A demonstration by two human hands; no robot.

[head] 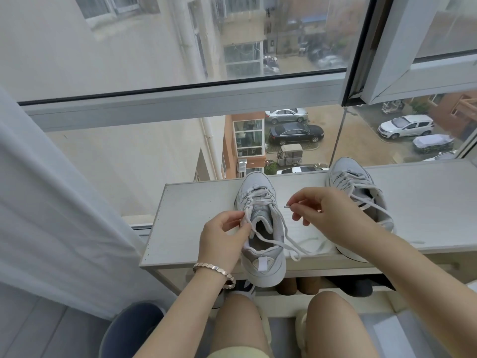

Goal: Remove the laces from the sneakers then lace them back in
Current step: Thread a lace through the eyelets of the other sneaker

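Lace: white, crossed through the front eyelets of the near sneaker; loose strands run from the left grip across the shoe's opening and loop on the bench below the right grip
Near sneaker: pale grey and white, upright, toe pointing away from the person, heel hanging over the bench's front edge; right against the left grip, just left of the right grip
Left hand: grip closed, thumb and forefinger pinching the lace at the left edge of the shoe's collar
Right hand: grip closed tight, thumb and forefinger pinching the lace close to its end, other fingers curled beneath
Lace tip: pokes out leftward from the right grip, toward the eyelets
Second sneaker: beyond the right grip, partly hidden by that hand and forearm, its laces slack
Bench: white top carrying both shoes, under both grips
Bracelet: silver, on the wrist behind the left grip
Lower shelf: dark and tan footwear, beneath both grips
Curtain: pale, well left of the left grip
Window: beyond both grips, parked cars below
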